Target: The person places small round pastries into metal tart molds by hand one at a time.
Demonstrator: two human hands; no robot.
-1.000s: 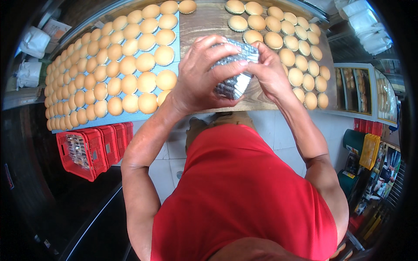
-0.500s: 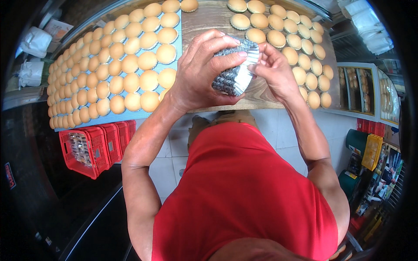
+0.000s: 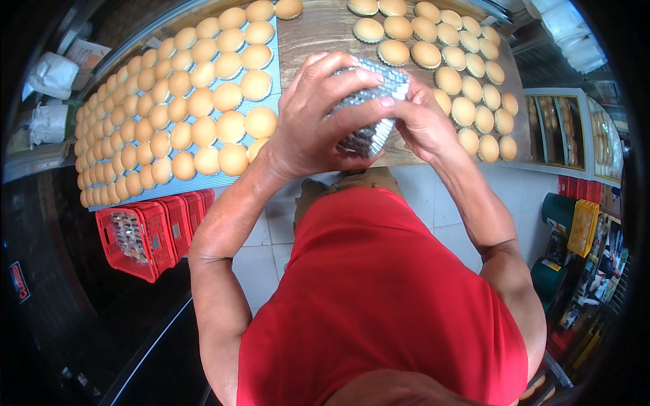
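Above the near edge of the wooden table, my left hand is wrapped round a stack of fluted baking cups, dark silvery outside with pale pleated rims. My right hand is closed at the stack's right end, thumb and fingers pressed to the cup rims. Its fingertips are partly hidden, so I cannot tell whether a single cup is pinched apart. Several round golden cakes stand in dark fluted cups to the right. More cakes lie in close rows on a blue ribbed sheet to the left.
Red plastic crates stand below the table at the left. A glass-fronted case with baked goods adjoins the table's right end. White plastic bags lie at the far left. Green bins and a yellow basket are at the lower right.
The stack of baking cups has tilted, showing less of its white inner face. My right hand has closed in on its right end. My left hand keeps its hold.
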